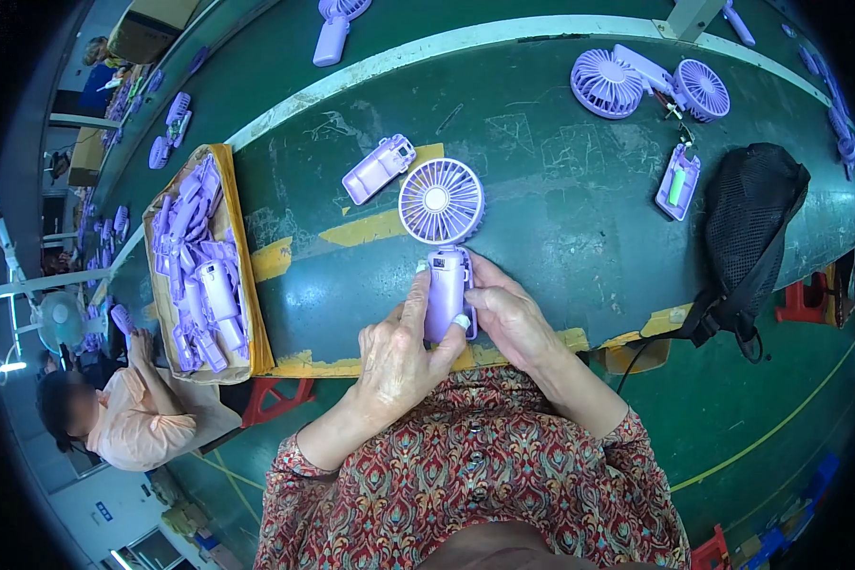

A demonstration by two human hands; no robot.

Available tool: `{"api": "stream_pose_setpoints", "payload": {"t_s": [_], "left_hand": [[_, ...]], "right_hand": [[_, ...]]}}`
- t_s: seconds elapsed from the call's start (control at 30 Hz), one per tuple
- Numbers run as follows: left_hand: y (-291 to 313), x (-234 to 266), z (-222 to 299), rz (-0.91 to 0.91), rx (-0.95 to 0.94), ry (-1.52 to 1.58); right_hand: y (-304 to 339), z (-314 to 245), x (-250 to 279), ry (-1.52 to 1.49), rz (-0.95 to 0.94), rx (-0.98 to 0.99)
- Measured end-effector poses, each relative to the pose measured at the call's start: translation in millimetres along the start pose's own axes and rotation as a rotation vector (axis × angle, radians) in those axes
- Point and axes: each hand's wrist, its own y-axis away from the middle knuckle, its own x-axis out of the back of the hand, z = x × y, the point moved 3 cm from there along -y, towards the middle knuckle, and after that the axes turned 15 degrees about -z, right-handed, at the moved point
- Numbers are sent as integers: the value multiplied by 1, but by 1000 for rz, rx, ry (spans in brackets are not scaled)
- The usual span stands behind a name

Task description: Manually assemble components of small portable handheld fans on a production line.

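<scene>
A purple handheld fan (446, 290) lies in front of me near the table's front edge, its round caged head (441, 201) pointing away from me. My left hand (396, 353) grips the handle from the left, index finger along its side and thumb near its lower end. From the right, my right hand (511, 318) wraps the handle, with some fingers hidden beneath or behind it. Just beyond the fan, to the left, rests a loose purple handle shell (379, 169), apart from both hands.
An open carton (261, 332) full of purple shells stands at left. Far right lie more fans (606, 84) and an opened handle with a green battery (677, 186). A black mesh bag (755, 214) sits at the right edge. A person (142, 418) works at left.
</scene>
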Motion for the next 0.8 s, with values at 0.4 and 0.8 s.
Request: {"api": "stream_pose_setpoints", "payload": {"t_s": [0.4, 0.8], "left_hand": [[-2, 0, -3, -30, -10, -24], [-1, -7, -11, 4, -173, -43]], "right_hand": [[-1, -4, -2, 238, -65, -73], [-1, 8, -1, 660, 82, 12]]}}
